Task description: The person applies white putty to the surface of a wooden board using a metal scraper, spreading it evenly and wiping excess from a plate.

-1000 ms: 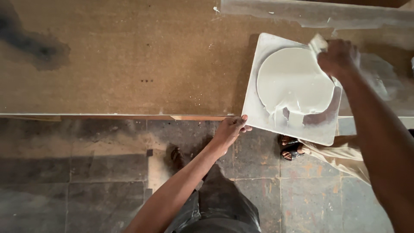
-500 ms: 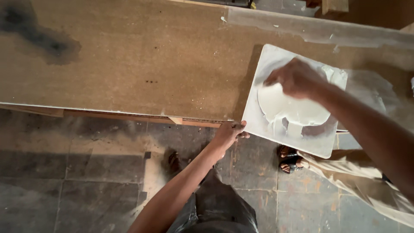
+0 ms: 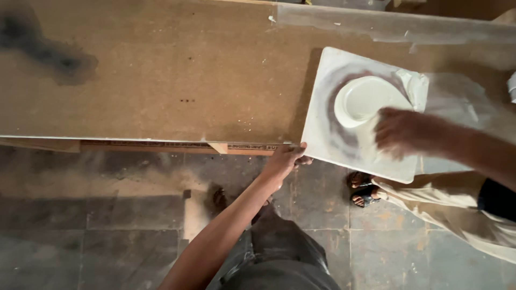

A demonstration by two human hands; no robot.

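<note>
A square white slab with a raised round disc lies at the 3 o'clock end of the brown surface, its near corner overhanging the edge. The right hand, blurred, rests on the slab at the disc's 5 o'clock; whether its grip is closed cannot be told. The left hand pinches the slab's corner, fingers partly hidden beneath. A sandalled foot shows at 5 o'clock.
</note>
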